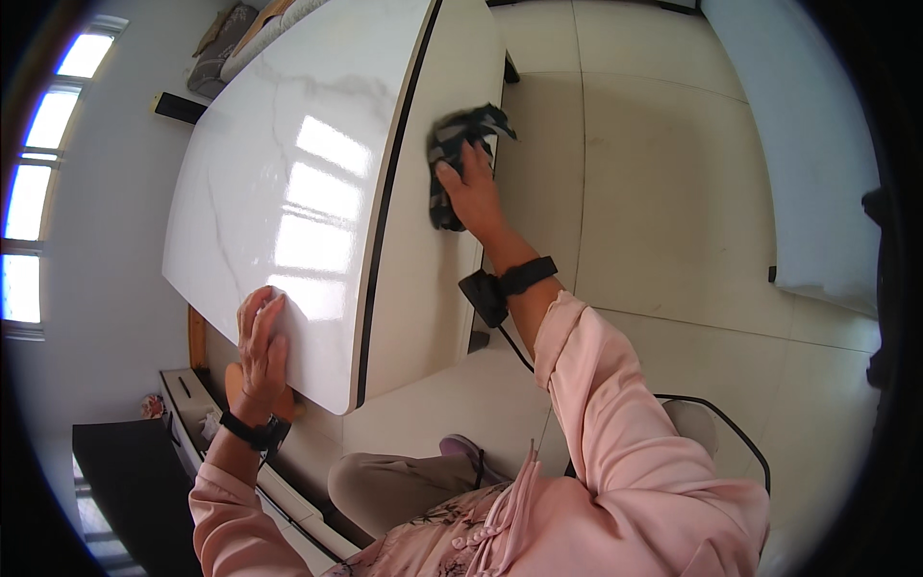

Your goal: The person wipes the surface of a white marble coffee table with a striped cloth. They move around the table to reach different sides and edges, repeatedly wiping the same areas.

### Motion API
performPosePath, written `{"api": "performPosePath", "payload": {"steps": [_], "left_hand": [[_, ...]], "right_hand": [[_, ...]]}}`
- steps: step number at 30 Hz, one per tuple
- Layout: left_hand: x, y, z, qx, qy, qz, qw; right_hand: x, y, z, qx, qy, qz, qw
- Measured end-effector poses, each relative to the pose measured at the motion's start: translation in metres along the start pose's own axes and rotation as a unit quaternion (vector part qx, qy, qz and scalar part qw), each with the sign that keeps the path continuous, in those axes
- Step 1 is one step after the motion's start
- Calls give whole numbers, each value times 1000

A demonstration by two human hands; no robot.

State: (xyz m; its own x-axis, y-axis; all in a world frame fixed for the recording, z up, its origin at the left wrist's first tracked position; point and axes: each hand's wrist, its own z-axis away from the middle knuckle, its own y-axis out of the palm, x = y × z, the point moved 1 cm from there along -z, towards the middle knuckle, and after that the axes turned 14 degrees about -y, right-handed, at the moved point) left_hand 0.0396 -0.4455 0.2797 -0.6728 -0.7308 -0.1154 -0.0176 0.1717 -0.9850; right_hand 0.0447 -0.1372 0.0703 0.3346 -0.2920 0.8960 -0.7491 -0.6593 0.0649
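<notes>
In the head view my right hand [470,189] grips a dark cloth with lighter patches [451,141] and presses it against the pale side panel [414,281] of a low table. Part of the cloth sticks out past the panel's far edge. My left hand [263,346] holds nothing; its bent fingers rest on the glossy white marble-patterned tabletop [238,159], close to the edge nearest my left side. A dark strip [382,216] runs along the tabletop's rim between the two hands. Both wrists wear black straps with small devices.
Large pale floor tiles [663,180] lie to the right. Beyond them stands a light-coloured covered piece of furniture [800,144]. A cable [515,348] hangs from the right wrist device. At lower left are a long low cabinet [184,404] and a large black panel [130,490].
</notes>
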Motion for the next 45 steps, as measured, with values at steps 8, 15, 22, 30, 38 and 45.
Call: {"api": "performPosePath", "payload": {"steps": [8,15,22,30,38,45], "left_hand": [[4,2,0,-12,9,-3,1000],[3,1,1,-9,5,-9,1000],[-4,-3,1,5,-2,-13,1000],[-2,-5,-2,17,8,-13,1000],[-1,-4,-3,9,14,-5,1000],[-11,-6,1,1,5,-8,1000]], "right_hand": [[20,27,133,-48,32,104,993],[85,17,107,-23,-95,1,995],[47,9,-40,-43,-75,-12,996],[-35,0,-161,-58,7,-22,998],[-105,-10,-93,52,209,12,977],[-39,7,-23,24,227,74,971]]}}
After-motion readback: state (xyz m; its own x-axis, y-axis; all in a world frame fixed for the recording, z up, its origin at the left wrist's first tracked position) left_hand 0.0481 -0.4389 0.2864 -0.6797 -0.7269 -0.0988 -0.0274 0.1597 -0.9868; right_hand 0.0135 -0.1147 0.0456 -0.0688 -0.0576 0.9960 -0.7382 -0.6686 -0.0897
